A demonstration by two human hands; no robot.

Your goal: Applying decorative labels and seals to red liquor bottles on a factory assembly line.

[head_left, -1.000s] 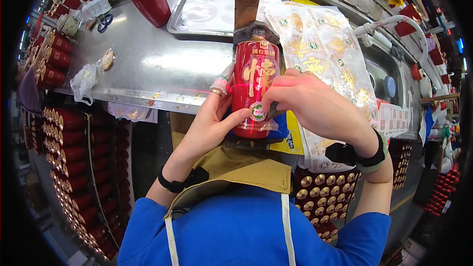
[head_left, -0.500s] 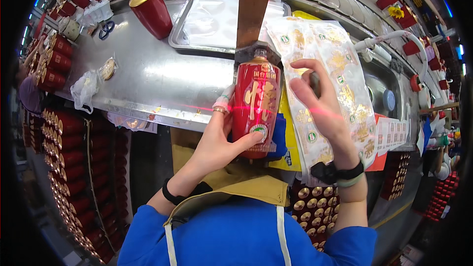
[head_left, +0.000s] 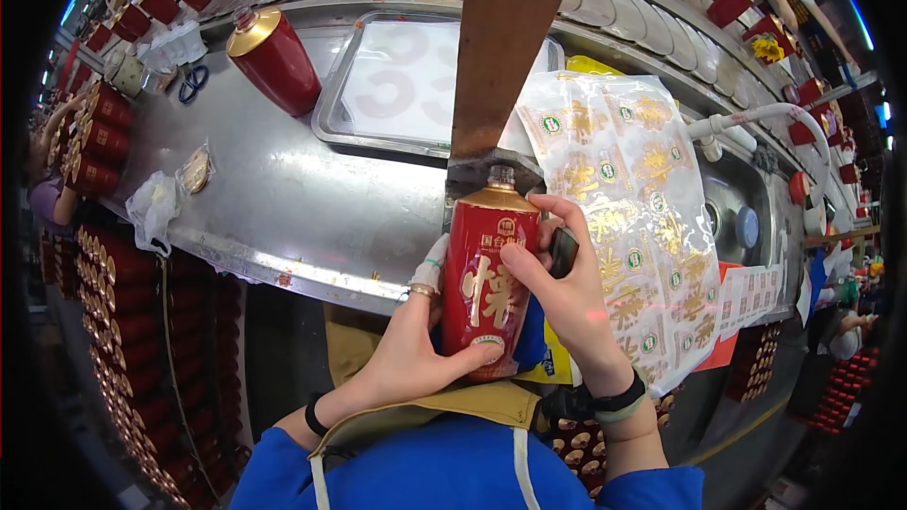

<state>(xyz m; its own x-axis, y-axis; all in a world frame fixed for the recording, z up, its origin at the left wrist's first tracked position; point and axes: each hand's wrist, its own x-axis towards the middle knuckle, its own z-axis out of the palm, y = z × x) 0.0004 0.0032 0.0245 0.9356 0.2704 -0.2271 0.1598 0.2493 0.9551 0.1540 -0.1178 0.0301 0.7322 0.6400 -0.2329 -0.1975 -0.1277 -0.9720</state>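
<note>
A red bottle (head_left: 472,269) with a gold shoulder and a large gold character stands tilted in front of me, its neck pointing away. My left hand (head_left: 402,345) grips its left side, thumb pressed over the round green-and-white mark low on the front. White wrapping covers a left fingertip. At the bottle's upper right, my right hand (head_left: 567,288) has its thumb against the front and its forefinger by the shoulder. A dark rounded object (head_left: 564,252), its kind unclear, sits within the curled right fingers. Right of the bottle lie sheets of gold-and-green decals (head_left: 619,212).
A brown post (head_left: 510,47) rises just beyond the bottle. Behind it is a metal tray (head_left: 326,118) with white paper. Another red bottle (head_left: 279,66), blue-handled scissors (head_left: 193,84) and a plastic bag (head_left: 153,208) rest on the steel table (head_left: 302,198). A sink (head_left: 732,194) is at right.
My right hand has come from above the decal sheets to the bottle's upper right side, its thumb now on the front. My left hand keeps its hold. The whole view has shifted.
</note>
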